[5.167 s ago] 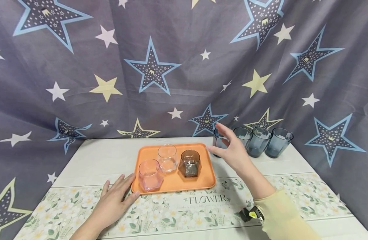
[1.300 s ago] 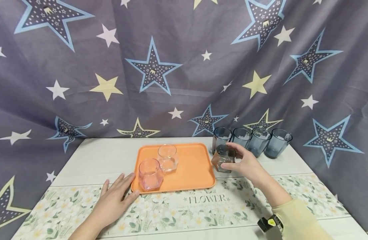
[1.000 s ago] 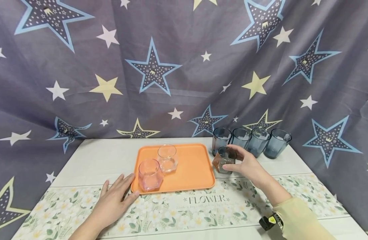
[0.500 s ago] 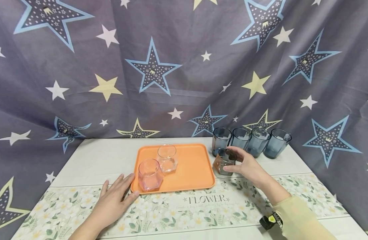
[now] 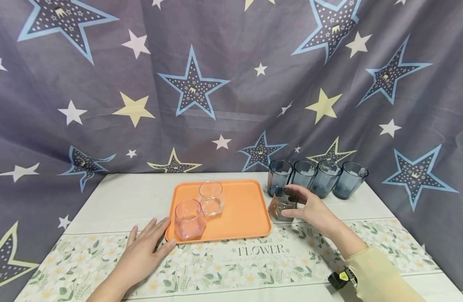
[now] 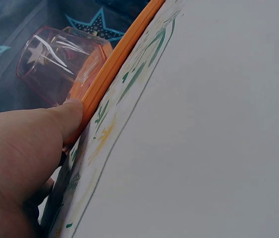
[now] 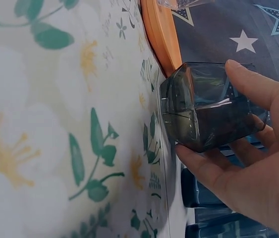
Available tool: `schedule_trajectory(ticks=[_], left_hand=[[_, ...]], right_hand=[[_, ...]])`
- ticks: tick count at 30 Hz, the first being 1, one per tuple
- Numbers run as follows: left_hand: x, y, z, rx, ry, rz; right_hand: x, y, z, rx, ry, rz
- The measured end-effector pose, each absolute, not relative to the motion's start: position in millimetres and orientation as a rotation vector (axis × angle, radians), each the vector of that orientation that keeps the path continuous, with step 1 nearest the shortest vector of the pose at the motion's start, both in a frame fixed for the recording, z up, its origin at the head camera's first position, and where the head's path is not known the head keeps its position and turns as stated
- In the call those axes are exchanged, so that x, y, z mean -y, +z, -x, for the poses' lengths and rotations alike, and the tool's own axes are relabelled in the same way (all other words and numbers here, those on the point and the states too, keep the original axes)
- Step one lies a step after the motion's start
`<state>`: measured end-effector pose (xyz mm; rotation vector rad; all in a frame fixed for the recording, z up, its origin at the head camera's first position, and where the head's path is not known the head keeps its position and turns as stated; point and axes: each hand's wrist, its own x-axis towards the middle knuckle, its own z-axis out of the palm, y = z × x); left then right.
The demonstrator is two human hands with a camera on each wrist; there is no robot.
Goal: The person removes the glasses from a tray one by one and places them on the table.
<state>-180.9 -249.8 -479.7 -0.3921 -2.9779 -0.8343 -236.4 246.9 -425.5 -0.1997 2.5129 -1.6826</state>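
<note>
My right hand (image 5: 310, 212) holds a smoky grey drinking glass (image 5: 282, 205) with a faceted base, thumb on the near side and fingers behind. The glass stands upright just right of the orange tray (image 5: 242, 209); in the right wrist view, the grey glass (image 7: 198, 106) has its base at the tablecloth. My left hand (image 5: 144, 251) lies at the tray's lower left corner with fingers extended, and the left wrist view has its thumb touching the tray rim (image 6: 104, 82). On the tray's left half are a pink glass (image 5: 189, 224) and a clear glass (image 5: 211, 203), close together.
Several tall blue glasses stand in a row at the back right, among them a leftmost blue glass (image 5: 278, 176) right behind the grey one and a rightmost blue glass (image 5: 348, 182). A floral tablecloth (image 5: 223, 272) covers the table, and a starry curtain (image 5: 231, 63) hangs behind.
The grey glass has gone from the tray's right half to the table beside it, in my right hand. Over the last second it has come slightly lower. My left hand has stayed put.
</note>
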Motion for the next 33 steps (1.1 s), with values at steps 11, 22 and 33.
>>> schedule_trajectory(ticks=[11,22,33], left_hand=[[251.6,-480.8,180.7,2.985,-0.827,0.379],[250.1,-483.9,181.3,2.979,-0.824,0.383],[249.7,-481.4,181.8,2.964,-0.815,0.401]], right_hand=[[-244.4,-423.9,237.5,-2.504,-1.639,0.219],[-246.5,-422.7,236.7,-2.513,-1.611,0.230],[-248.4,-400.1,229.4,-2.675,-1.526,0.345]])
